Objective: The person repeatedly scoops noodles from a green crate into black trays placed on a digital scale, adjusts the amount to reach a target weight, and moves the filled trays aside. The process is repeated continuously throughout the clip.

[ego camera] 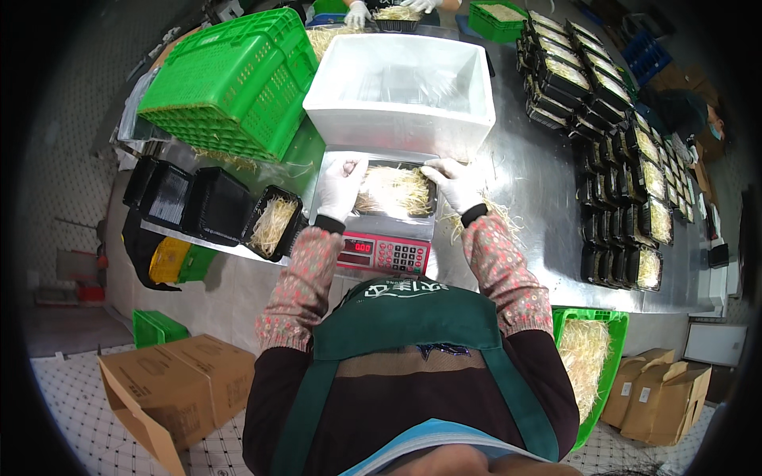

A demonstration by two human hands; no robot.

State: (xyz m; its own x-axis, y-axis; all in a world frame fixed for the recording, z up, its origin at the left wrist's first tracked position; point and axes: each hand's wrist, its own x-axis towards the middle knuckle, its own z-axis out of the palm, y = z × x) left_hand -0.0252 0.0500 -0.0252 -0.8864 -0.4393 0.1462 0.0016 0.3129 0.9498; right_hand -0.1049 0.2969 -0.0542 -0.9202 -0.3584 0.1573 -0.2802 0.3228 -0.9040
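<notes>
A black plastic tray of bean sprouts [395, 189] lies over the pan of a red digital scale [384, 253]. My left hand [343, 183], in a white glove, is at the tray's left edge with its fingertips drawn together; whether it pinches anything is hard to see. My gloved right hand [455, 181] touches the upper right corner of the tray with thumb and fingers. Loose sprouts [497, 220] are scattered beside the right wrist. To the left of the scale stands another black tray with sprouts [274, 225], next to stacked black trays without sprouts [215, 202].
A white foam box [399, 128] stands just behind the scale, green crates [238, 77] to its left. Many filled trays [652, 178] are stacked at right. Across the table are a co-worker's gloved hands [359, 14]. A green crate of sprouts [586, 363] stands below the table's right front edge.
</notes>
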